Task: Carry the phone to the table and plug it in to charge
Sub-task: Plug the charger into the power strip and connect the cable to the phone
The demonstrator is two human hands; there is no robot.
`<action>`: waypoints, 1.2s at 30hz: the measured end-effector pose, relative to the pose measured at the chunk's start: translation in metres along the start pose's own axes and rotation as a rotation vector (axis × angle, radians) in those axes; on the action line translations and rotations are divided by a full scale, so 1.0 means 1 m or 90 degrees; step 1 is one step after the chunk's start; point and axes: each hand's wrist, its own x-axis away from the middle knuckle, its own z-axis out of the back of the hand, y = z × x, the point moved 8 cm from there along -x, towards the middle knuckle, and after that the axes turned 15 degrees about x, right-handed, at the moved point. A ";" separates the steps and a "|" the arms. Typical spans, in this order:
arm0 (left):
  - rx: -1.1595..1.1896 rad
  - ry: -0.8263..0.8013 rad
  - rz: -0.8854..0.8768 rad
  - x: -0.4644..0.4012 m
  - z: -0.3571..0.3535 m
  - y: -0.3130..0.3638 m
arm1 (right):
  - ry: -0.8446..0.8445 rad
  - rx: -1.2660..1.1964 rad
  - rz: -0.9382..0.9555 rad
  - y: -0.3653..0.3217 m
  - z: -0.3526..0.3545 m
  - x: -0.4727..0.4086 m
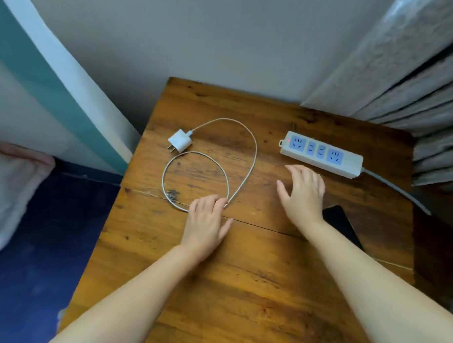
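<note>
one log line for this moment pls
phone on table | left hand at cable end | right hand open | charger unplugged

No words, brands or numbers can be read anywhere (the power strip (321, 154) shows only plain socket slots and a small red light).

Dim soft indoor light, faint shadows, slight blur, wide-angle edge distortion
</note>
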 end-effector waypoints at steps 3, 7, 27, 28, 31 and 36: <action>-0.023 -0.021 0.063 0.011 0.005 -0.036 | -0.009 -0.039 0.089 -0.053 -0.006 -0.032; -0.023 0.017 0.035 0.014 0.009 -0.055 | 0.001 -0.042 0.226 -0.132 -0.013 -0.061; 0.145 0.019 0.068 -0.007 0.020 -0.062 | -0.122 0.007 0.238 -0.166 0.000 -0.101; 0.179 0.013 0.070 -0.012 0.019 -0.054 | -0.141 -0.004 0.195 -0.142 0.007 -0.104; 0.234 0.010 0.096 -0.030 0.013 -0.028 | -0.183 -0.001 0.079 -0.064 0.026 -0.107; 0.282 0.026 0.103 -0.052 0.001 0.011 | -0.205 0.102 -0.009 0.039 0.053 -0.103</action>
